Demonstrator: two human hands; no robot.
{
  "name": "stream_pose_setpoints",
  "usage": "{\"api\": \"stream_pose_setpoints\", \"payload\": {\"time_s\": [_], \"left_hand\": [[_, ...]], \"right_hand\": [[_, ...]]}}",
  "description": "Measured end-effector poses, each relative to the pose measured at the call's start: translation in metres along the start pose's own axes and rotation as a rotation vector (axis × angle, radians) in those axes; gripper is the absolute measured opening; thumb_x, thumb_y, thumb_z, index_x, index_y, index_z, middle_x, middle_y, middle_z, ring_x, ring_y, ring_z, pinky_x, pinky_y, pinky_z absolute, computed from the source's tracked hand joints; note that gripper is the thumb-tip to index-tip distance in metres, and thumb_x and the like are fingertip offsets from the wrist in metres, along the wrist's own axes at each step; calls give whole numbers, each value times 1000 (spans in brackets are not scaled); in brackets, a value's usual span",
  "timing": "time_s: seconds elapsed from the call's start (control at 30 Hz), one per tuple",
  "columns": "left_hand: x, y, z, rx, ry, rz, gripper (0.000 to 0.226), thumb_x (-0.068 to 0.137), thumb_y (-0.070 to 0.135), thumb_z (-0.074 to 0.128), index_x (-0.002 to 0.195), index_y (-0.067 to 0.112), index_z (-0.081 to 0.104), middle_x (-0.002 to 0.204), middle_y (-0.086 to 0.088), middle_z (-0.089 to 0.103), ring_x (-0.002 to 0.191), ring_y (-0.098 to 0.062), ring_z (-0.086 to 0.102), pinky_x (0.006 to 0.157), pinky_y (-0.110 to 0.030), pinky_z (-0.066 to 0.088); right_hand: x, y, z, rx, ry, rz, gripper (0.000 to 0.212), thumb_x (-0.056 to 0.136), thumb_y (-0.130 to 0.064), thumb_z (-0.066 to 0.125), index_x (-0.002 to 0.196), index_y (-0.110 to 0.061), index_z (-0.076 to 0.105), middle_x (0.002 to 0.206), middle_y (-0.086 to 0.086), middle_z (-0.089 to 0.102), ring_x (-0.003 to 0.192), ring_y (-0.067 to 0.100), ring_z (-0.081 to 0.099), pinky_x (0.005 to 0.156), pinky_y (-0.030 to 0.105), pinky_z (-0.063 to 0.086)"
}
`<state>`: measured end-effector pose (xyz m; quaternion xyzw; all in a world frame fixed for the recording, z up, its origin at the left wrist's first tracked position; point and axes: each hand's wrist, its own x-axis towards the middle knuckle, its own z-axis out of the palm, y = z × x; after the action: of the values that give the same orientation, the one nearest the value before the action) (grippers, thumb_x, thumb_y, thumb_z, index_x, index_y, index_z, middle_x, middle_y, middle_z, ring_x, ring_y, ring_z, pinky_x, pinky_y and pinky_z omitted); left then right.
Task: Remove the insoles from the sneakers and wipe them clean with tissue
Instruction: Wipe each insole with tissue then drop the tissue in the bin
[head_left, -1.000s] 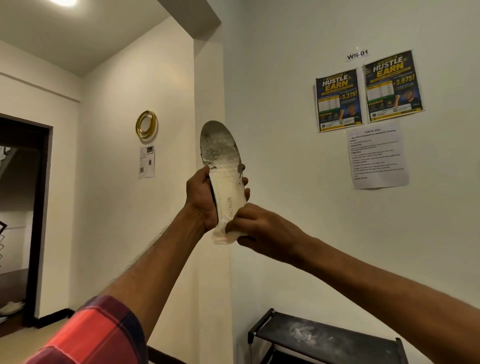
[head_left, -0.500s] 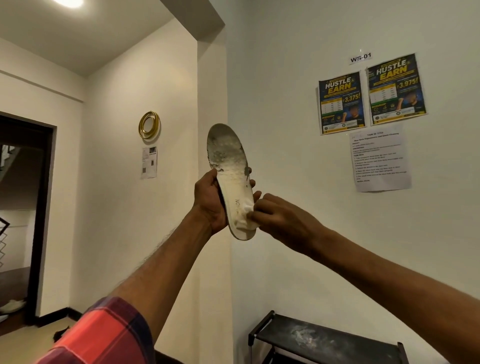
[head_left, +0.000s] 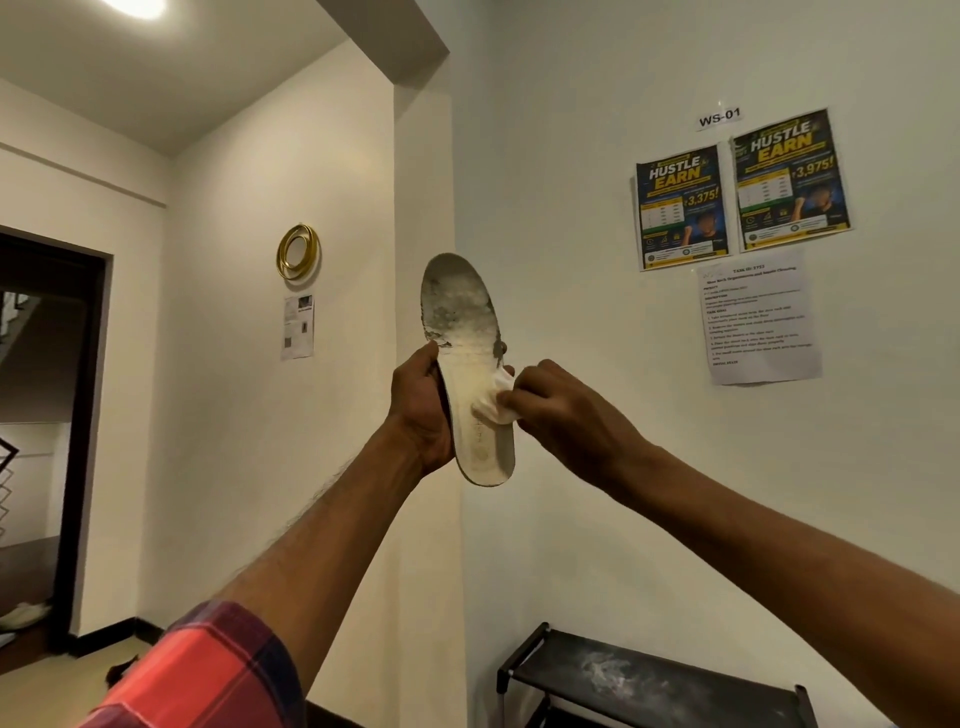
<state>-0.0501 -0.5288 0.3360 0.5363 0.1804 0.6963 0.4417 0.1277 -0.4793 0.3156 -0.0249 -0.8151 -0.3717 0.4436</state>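
Head view: one insole (head_left: 470, 374) is out of its sneaker and held upright in the air. Its toe end looks grimy, so wiping seems unfinished. The left hand (head_left: 421, 410) grips its edge; the right hand (head_left: 561, 410) presses tissue (head_left: 496, 402) mid-insole, fingers (head_left: 524, 387) pinched on it.

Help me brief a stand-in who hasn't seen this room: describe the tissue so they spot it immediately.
Find the wall corner at mid-frame, where the left hand holds a white insole upright, toe up. The tissue is the small crumpled white wad that the right hand presses against the insole's middle. Unlike the stiff, grey-smudged insole, it is soft, wrinkled and clean white.
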Motion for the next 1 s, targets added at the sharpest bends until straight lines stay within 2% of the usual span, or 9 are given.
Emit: {"api": "stream_pose_setpoints", "payload": {"time_s": [0.1, 0.23, 0.33, 0.47, 0.6, 0.73, 0.87, 0.97, 1.0], "left_hand": [[-2, -3, 1, 40, -10, -20, 66, 100, 44, 28, 144, 1, 52, 136, -21, 57, 120, -37, 54, 103, -47, 46], [-3, -7, 3, 8, -5, 14, 59, 102, 40, 29, 138, 4, 59, 133, -22, 63, 115, -37, 62, 107, -52, 46], [-5, -8, 7, 5, -40, 7, 61, 96, 40, 39, 139, 2, 58, 131, -22, 62, 117, -36, 61, 111, -52, 42], [-8, -9, 11, -2, -31, -14, 57, 101, 39, 33, 139, 5, 59, 129, -26, 65, 113, -41, 63, 95, -56, 55], [-10, -11, 13, 32, -35, -6, 55, 99, 39, 37, 136, 5, 60, 121, -24, 64, 113, -40, 59, 96, -51, 52], [-14, -12, 17, 13, -75, -77, 56, 101, 43, 36, 139, 10, 60, 133, -27, 62, 116, -41, 61, 95, -56, 54], [-14, -13, 17, 14, -83, -91, 57, 103, 43, 35, 144, 9, 55, 123, -22, 66, 105, -38, 67, 94, -56, 54], [-15, -14, 18, 19, -113, -125, 59, 103, 45, 34, 145, 9, 54, 132, -21, 64, 115, -40, 67, 97, -54, 53], [-15, -14, 18, 20, -120, -134, 60, 103, 46, 34, 146, 8, 53, 131, -21, 64, 114, -40, 67, 96, -54, 53]], "right_hand": [[6, -6, 1, -34, -89, -109, 17, 86, -1, 73, 102, -1, 67, 94, 15, 61, 78, 29, 54, 60, 37, 48], [15, 0, -7, 42, 22, 111, 26, 79, -5, 81, 102, -1, 69, 97, 18, 64, 81, 31, 59, 60, 35, 55], [18, -5, -3, 1, -83, 13, 24, 83, -11, 78, 103, -3, 68, 98, 15, 61, 84, 27, 57, 63, 30, 51], [22, 11, -7, 14, 45, 216, 24, 84, -8, 77, 105, 0, 68, 99, 17, 60, 88, 30, 59, 61, 38, 60], [28, 4, -5, -70, -76, 89, 26, 83, -15, 79, 104, -4, 69, 100, 14, 63, 88, 26, 59, 66, 34, 56], [30, 21, -11, -48, 28, 276, 21, 82, -5, 79, 99, 0, 69, 96, 17, 62, 87, 30, 61, 62, 41, 59], [33, 15, -12, -104, -98, 127, 33, 79, -11, 81, 109, -4, 69, 104, 14, 63, 93, 26, 59, 67, 33, 58], [36, 28, -14, -98, 42, 320, 20, 83, -2, 76, 101, 1, 69, 94, 15, 61, 86, 29, 60, 61, 40, 58], [38, 28, -13, -87, 23, 314, 21, 83, -3, 77, 102, 1, 69, 95, 16, 61, 86, 30, 60, 62, 39, 59]]}}
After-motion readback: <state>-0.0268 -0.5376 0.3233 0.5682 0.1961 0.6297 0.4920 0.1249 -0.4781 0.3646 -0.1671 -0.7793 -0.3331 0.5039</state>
